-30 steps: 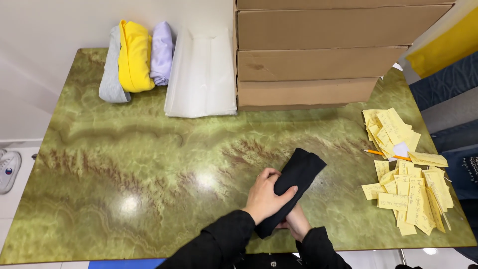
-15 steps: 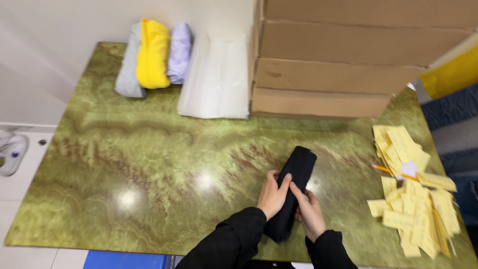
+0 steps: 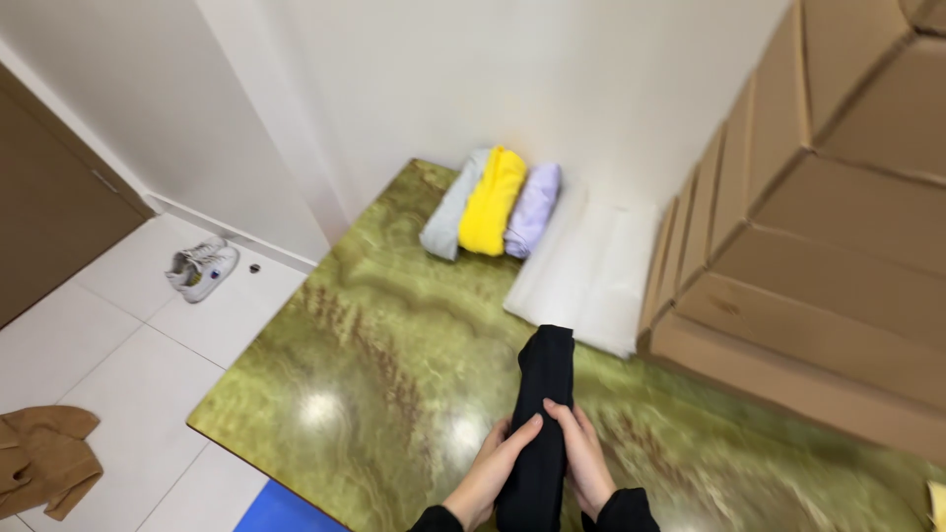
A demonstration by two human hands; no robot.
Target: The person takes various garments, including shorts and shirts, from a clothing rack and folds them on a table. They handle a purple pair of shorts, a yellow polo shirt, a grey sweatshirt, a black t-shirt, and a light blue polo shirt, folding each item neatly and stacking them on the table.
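Both hands clamp a folded black garment (image 3: 541, 414) lying lengthwise on the green counter (image 3: 374, 345): left hand (image 3: 498, 463) and right hand (image 3: 583, 458) press its sides. To keep the fold tight, squeeze evenly and keep the edges aligned, clear of the white sheet (image 3: 591, 271).

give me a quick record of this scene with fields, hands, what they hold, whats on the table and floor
left hand: grips the left side of the black folded cloth
right hand: grips its right side
cloth: long, narrow, lying on the green table
far end of table: grey roll, yellow roll and lilac roll side by side
beside them: white folded sheet
right: stacked cardboard boxes
floor: white shoes, brown garment
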